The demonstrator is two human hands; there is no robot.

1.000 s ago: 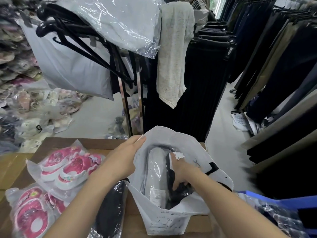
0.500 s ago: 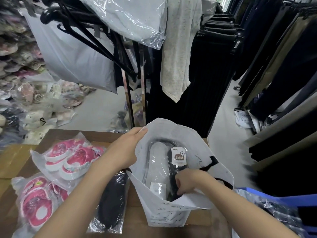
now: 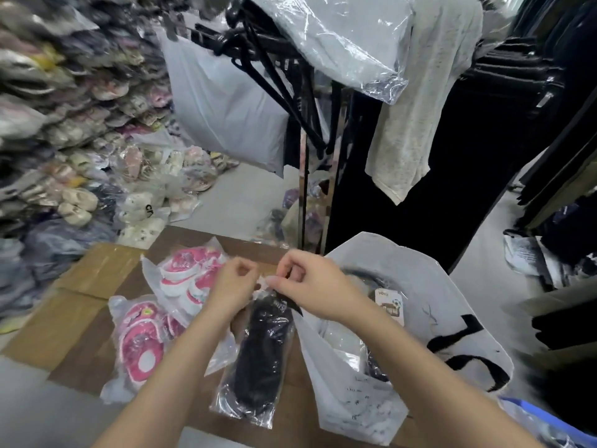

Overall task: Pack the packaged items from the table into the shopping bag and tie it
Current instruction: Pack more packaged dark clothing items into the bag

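A white shopping bag with black handles stands open on the right of the brown table, with packaged shoes inside it. Left of the bag lies a black item in a clear packet. My right hand pinches the top edge of this packet. My left hand is right beside it with fingers curled at the same edge; its grip on the plastic is hard to make out. Two packets of pink and white shoes lie further left on the table.
A clothes rack with black hangers and plastic-wrapped garments stands just behind the table. Piles of packaged shoes fill the left side. Dark trousers hang along the right. A blue crate sits at the lower right.
My left hand has let go of the bag's rim and my right hand has come out of the bag. Both hands have moved left to the top of the black packet.
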